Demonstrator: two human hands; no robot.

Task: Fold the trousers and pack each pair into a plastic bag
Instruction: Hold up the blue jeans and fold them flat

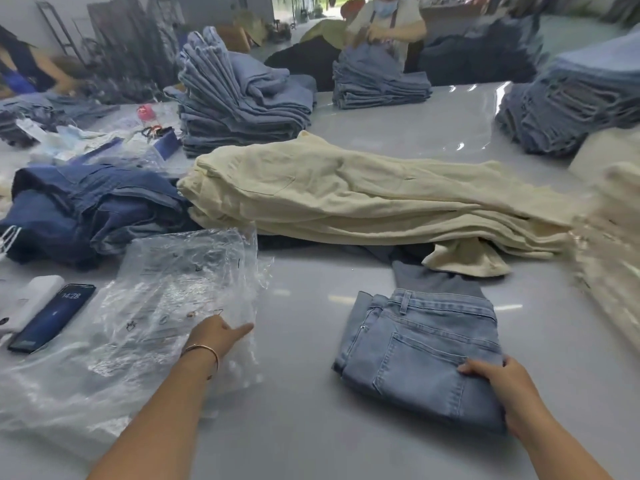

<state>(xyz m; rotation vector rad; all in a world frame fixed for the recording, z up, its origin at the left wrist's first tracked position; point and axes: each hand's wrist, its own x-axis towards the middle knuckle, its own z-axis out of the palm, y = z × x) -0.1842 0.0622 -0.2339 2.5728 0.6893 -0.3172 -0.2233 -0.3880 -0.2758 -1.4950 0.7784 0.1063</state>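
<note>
A folded pair of light blue jeans (419,344) lies on the grey table (304,393) at the front right, back pocket up. My right hand (498,386) grips its near right corner, thumb on top. At the front left lies a pile of clear plastic bags (145,306). My left hand (218,336) rests on the right edge of the top bag, with the thumb stretched out to the right; its fingers are hidden behind the hand.
A stack of cream trousers (363,202) runs across the middle. Dark blue jeans (86,209) are heaped at the left. A phone (52,317) and a white device (31,303) lie near the bags. Denim stacks (235,98) and another person (388,26) are at the back.
</note>
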